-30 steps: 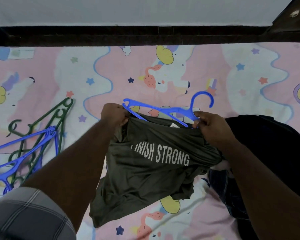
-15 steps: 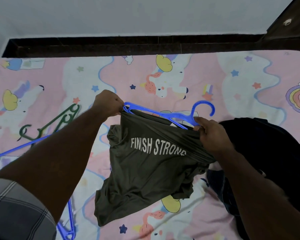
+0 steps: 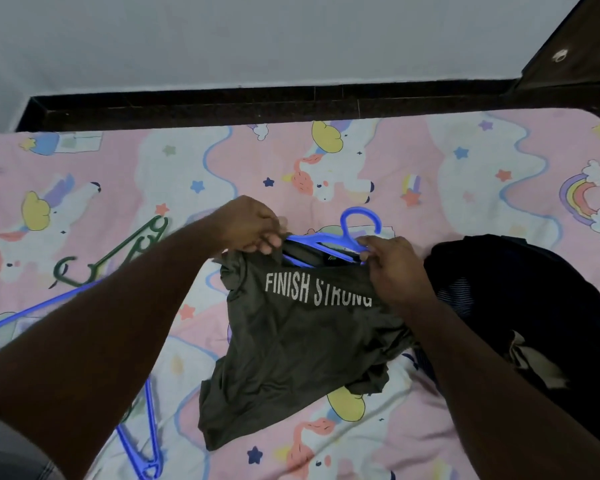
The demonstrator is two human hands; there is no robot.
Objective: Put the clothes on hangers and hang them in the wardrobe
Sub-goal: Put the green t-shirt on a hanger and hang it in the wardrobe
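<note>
An olive T-shirt (image 3: 302,344) printed "FINISH STRONG" hangs over the bed with a blue hanger (image 3: 347,237) partly inside its neck opening; the hook sticks out above. My left hand (image 3: 253,225) pinches the shirt's left shoulder at the hanger's left arm. My right hand (image 3: 392,268) grips the shirt's right side at the base of the hook. The hanger's right arm is hidden by my hand and the cloth.
A pile of dark clothes (image 3: 534,306) lies on the right of the pink unicorn bedsheet (image 3: 430,174). Spare hangers lie at the left: a green hanger (image 3: 118,252) and more blue hangers (image 3: 142,441). A dark wooden bed frame (image 3: 257,102) runs along the grey wall.
My left hand has moved right, closer to the hook, pulling the shirt's shoulder over the hanger's left arm. The hanger now shows less outside the shirt.
</note>
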